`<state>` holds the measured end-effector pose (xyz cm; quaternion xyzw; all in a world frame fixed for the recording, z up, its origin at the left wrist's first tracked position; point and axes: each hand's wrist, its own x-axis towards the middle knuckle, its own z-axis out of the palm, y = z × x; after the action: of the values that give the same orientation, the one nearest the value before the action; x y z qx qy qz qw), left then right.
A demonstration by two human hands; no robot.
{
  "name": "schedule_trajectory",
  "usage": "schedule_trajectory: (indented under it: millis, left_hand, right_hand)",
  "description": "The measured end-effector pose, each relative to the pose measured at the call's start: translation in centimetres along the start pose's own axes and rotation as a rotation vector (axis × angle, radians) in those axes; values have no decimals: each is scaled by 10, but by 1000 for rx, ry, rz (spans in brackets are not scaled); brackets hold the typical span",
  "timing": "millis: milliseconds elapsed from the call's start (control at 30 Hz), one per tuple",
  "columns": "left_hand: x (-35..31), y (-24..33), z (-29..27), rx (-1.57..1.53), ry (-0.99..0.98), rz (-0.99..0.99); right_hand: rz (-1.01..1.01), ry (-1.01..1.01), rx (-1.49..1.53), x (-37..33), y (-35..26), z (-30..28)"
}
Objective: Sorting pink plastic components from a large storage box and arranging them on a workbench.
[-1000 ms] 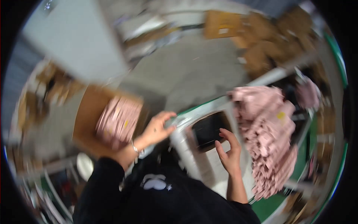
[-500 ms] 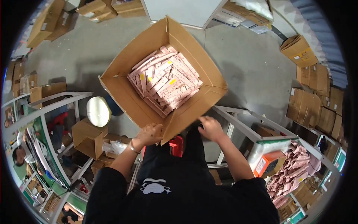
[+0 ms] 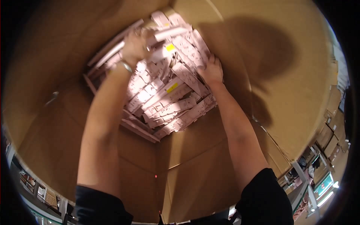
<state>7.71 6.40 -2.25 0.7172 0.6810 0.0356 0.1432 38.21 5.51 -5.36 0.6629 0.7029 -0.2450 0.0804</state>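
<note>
We note first a large open brown carton [image 3: 202,180] filling most of the view, one corner turned toward us. On its floor sits a pile of pink strips [image 3: 162,98], set in from the near corner and reaching up to the far-right wall. Two black sleeves [image 3: 267,195] come in over the near edges, forearms bare below them. The left hand [image 3: 135,47] is over the pile toward the far-left wall, blurred; we cannot tell whether its fingers pinch anything. The right hand [image 3: 212,71] lies at the pile's edge by the far-right wall, fingers bent close together, their grip hidden from us. Key relation: one pale pink strip [image 3: 171,33] lies near the far corner, just to the right of the left fingers, its long axis running from them toward the far-right wall and slightly away; the left hand is the nearer. Smaller still: a bracelet [image 3: 127,67] on the left wrist, yellow labels [image 3: 170,47] among the strips.
</note>
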Motion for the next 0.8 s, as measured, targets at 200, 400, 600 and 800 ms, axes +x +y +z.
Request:
schedule_trajectory:
  millis: [200,400,600,800]
  left_hand:
    - [13,30,29,97,-342,4]
    - [-84,87,2,-567,86,-395]
    - [-163,142,63,-1275,-173,-898]
    - [-186,195,83,-1137,-192,-736]
  right_hand:
    - [89,149,-46,1,-13,30]
    - [-175,161,-42,-9,8,18]
    - [-260,194,-9,-5,7,22]
    - [-225,-5,140,-25,16,-15]
